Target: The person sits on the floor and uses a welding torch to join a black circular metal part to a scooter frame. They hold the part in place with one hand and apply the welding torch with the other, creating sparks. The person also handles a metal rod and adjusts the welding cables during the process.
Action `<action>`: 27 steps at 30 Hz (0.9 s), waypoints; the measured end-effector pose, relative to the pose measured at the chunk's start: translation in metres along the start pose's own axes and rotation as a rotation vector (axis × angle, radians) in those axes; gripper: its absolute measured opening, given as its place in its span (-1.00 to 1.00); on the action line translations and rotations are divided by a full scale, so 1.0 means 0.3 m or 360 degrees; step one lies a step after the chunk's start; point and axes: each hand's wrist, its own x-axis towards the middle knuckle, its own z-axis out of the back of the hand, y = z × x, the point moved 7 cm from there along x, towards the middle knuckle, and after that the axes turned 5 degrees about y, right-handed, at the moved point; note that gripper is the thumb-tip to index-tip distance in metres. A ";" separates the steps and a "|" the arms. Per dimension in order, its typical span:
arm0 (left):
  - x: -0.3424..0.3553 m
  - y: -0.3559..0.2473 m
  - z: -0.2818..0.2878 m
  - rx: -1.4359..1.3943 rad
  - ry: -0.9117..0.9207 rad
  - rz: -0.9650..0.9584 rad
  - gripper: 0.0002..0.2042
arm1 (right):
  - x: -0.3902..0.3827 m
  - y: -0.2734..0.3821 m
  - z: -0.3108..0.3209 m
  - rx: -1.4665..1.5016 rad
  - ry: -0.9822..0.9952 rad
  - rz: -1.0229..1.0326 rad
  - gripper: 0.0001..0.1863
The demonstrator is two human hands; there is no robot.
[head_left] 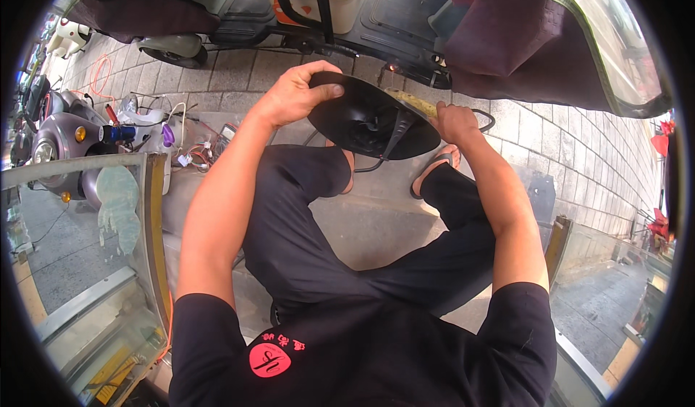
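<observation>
My left hand (308, 94) grips the upper left rim of a black hand-held welding shield (347, 128), its thumb on the inner face. The shield is tilted, its hollow side toward me, and a dark ribbed handle shows inside. My right hand (456, 122) is closed round a worn yellow welding electrode holder (413, 103), partly hidden behind the shield's right edge. A black cable (483, 121) loops out beside that hand. Beyond the shield, a small orange glow (392, 67) shows at the lower frame of a three-wheeled vehicle (402, 16).
Dark red covers (507, 38) hang from the vehicle. A grey scooter (54, 143), loose wires (199, 150) and a blue cylinder (116, 132) are at left. Glass panels (72, 211) flank me. My sandalled feet (438, 164) rest on a grey step, with brick paving (572, 146) beyond.
</observation>
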 end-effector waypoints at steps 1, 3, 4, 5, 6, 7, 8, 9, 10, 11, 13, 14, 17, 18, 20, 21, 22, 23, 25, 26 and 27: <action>0.000 -0.003 0.000 0.0007 -0.0007 0.0017 -0.79 | -0.002 0.001 0.004 0.0002 -0.0002 0.0008 -0.47; 0.000 -0.008 -0.004 0.0015 -0.0017 0.0003 -0.78 | -0.001 0.000 0.000 -0.0005 -0.0009 0.0018 -0.47; 0.003 -0.012 -0.004 0.0016 -0.0023 -0.0029 -0.77 | 0.005 -0.006 -0.004 -0.0014 -0.0016 0.0023 -0.48; 0.002 -0.015 0.000 0.0020 -0.0034 -0.0058 -0.76 | 0.005 0.003 0.003 -0.0022 -0.0023 0.0034 -0.48; 0.002 -0.015 0.000 0.0032 -0.0038 -0.0059 -0.77 | 0.001 0.006 0.006 -0.0044 -0.0001 0.0038 -0.48; 0.004 -0.015 -0.002 0.0044 -0.0043 -0.0060 -0.77 | -0.006 0.004 0.012 -0.0067 0.0022 0.0043 -0.48; 0.006 -0.020 -0.004 0.0058 -0.0048 -0.0063 -0.78 | -0.011 0.007 0.022 -0.0089 0.0041 0.0049 -0.48; 0.008 -0.021 -0.005 0.0050 -0.0046 -0.0055 -0.78 | -0.001 0.004 0.012 -0.0085 0.0019 0.0053 -0.48; 0.011 -0.021 -0.006 0.0043 -0.0045 -0.0048 -0.77 | 0.014 -0.005 -0.008 -0.0081 -0.0003 0.0058 -0.48; 0.011 -0.022 -0.012 0.0034 -0.0042 -0.0040 -0.77 | 0.022 -0.009 -0.016 -0.0078 -0.0023 0.0062 -0.47; 0.013 -0.030 -0.021 0.0028 -0.0032 -0.0037 -0.76 | 0.038 -0.028 -0.033 -0.0067 -0.0028 0.0022 -0.46; 0.013 -0.030 -0.019 0.0039 -0.0032 -0.0059 -0.75 | 0.036 -0.026 -0.031 -0.0074 -0.0049 0.0054 -0.46; 0.015 -0.025 -0.010 0.0078 -0.0046 -0.0043 -0.74 | 0.032 -0.015 -0.032 -0.0116 -0.0050 0.0107 -0.48; 0.015 -0.031 -0.014 0.0069 -0.0044 -0.0078 -0.74 | 0.031 -0.017 -0.033 -0.0104 -0.0052 0.0085 -0.49; 0.011 -0.038 -0.014 0.0036 -0.0028 -0.0131 -0.73 | 0.028 -0.012 -0.027 -0.0105 -0.0058 0.0072 -0.51; 0.008 -0.040 -0.014 0.0010 -0.0014 -0.0149 -0.73 | 0.026 -0.003 -0.021 -0.0117 -0.0062 0.0080 -0.53; 0.007 -0.041 -0.014 -0.0015 0.0001 -0.0167 -0.73 | 0.021 0.002 -0.014 -0.0128 -0.0066 0.0088 -0.55; 0.013 -0.033 -0.012 -0.0053 0.0016 -0.0174 -0.73 | 0.006 0.009 0.003 -0.0118 -0.0060 0.0204 -0.61; 0.026 -0.011 -0.011 -0.0127 0.0048 -0.0189 -0.74 | 0.045 -0.022 -0.051 -0.0172 -0.0023 0.0178 -0.65; 0.021 -0.023 -0.015 -0.0055 0.0004 -0.0120 -0.75 | 0.039 -0.022 -0.050 -0.0169 -0.0084 0.0177 -0.65; 0.015 -0.038 -0.021 0.0019 -0.0039 -0.0051 -0.75 | 0.031 -0.024 -0.048 -0.0166 -0.0146 0.0175 -0.65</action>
